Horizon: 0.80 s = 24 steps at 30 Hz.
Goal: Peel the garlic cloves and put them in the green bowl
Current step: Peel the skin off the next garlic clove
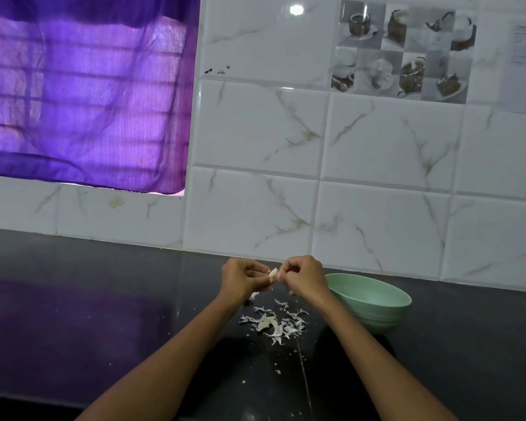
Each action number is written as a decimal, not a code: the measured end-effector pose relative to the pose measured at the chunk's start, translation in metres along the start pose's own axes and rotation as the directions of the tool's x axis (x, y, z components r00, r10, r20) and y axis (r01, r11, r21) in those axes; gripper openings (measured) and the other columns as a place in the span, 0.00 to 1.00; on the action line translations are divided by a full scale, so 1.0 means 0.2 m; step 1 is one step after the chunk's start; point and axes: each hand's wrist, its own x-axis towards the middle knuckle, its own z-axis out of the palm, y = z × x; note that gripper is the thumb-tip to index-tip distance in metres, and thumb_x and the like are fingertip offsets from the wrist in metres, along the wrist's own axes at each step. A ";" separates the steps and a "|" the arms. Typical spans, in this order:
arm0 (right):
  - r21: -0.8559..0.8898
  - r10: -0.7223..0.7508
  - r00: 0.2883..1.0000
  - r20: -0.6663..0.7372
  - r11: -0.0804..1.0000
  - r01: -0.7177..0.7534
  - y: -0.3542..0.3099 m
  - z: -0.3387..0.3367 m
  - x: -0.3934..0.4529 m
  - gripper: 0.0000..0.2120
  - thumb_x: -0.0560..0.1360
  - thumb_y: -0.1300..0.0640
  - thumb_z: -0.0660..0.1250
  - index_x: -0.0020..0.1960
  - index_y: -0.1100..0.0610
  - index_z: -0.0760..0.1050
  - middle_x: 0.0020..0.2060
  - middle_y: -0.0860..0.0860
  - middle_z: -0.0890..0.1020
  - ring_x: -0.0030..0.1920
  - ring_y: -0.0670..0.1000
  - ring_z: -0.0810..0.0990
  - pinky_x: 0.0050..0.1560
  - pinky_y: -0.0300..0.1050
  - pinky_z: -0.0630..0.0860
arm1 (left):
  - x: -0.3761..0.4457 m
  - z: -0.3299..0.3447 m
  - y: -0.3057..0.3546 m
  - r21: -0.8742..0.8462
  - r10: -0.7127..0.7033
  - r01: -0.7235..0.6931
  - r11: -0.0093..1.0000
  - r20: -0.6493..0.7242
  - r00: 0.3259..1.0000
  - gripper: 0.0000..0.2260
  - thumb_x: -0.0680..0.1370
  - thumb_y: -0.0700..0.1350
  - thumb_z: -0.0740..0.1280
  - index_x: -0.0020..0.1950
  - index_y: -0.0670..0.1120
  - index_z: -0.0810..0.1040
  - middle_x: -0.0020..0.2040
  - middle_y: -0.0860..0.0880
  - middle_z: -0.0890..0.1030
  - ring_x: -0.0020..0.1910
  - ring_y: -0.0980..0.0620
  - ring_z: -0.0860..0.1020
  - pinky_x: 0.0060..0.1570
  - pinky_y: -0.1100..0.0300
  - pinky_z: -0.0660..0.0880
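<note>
Garlic clove [273,272] pinched between both hands, held up over dark counter [104,314], left of green bowl [374,299]. Left hand [243,278]: fingers curled, thumb and fingertips gripping clove from left side. Right hand [304,276]: fingers curled in, fingertips on clove's right end, touching or picking at skin; exact contact too small to tell. Hands close together, knuckles up, forearms reaching in from bottom edge.

Green bowl on counter just right of right hand, partly hidden behind right wrist, near tiled wall [377,147]. Inside of bowl mostly visible, pale green; contents at near side hidden by wrist, cannot tell.

Pile of peel scraps [274,323] on counter directly below hands, between forearms: white papery flakes, a larger pale curved piece among them. Smaller crumbs scattered toward near edge of counter. One white bit on counter just under left hand, partly hidden.

Background: white marble-look tiles, decorative tile panel [404,53] with cups and desserts upper right, purple curtain [82,86] over window upper left, purple glow reflected on glossy counter at left. Light spot reflected on upper tile.
</note>
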 end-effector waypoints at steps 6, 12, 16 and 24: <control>0.023 -0.044 0.999 0.027 0.999 0.043 0.00 0.00 -0.01 0.14 0.66 0.64 0.69 0.26 0.50 0.75 0.26 0.50 0.79 0.27 0.48 0.76 0.38 0.56 0.81 | 0.00 0.01 -0.01 0.033 -0.001 0.002 0.999 -0.020 1.000 0.09 0.65 0.31 0.76 0.43 0.33 0.81 0.34 0.44 0.82 0.28 0.56 0.81 0.31 0.66 0.78; 0.006 -0.109 0.994 0.000 0.994 0.109 0.03 0.00 0.02 0.15 0.65 0.62 0.69 0.24 0.47 0.75 0.23 0.47 0.77 0.29 0.50 0.77 0.38 0.56 0.80 | 0.00 0.04 -0.01 -0.014 -0.024 0.024 1.000 -0.050 0.998 0.08 0.66 0.32 0.76 0.43 0.33 0.81 0.35 0.41 0.82 0.31 0.52 0.81 0.32 0.66 0.78; -0.013 -0.159 0.986 0.048 0.987 0.160 0.02 0.01 0.02 0.15 0.67 0.62 0.70 0.25 0.48 0.74 0.25 0.46 0.77 0.31 0.48 0.76 0.39 0.55 0.80 | 0.01 0.06 -0.01 -0.130 -0.118 0.105 0.986 -0.100 0.988 0.07 0.67 0.29 0.74 0.43 0.32 0.80 0.35 0.39 0.81 0.31 0.49 0.80 0.30 0.65 0.78; -0.033 -0.168 0.985 -0.029 0.985 0.167 0.04 0.02 0.02 0.05 0.71 0.62 0.68 0.45 0.56 0.81 0.35 0.46 0.81 0.35 0.48 0.79 0.42 0.54 0.81 | 0.02 0.04 -0.01 -0.366 -0.213 0.200 0.909 0.004 0.977 0.09 0.71 0.28 0.69 0.50 0.33 0.78 0.41 0.38 0.81 0.38 0.47 0.81 0.32 0.65 0.79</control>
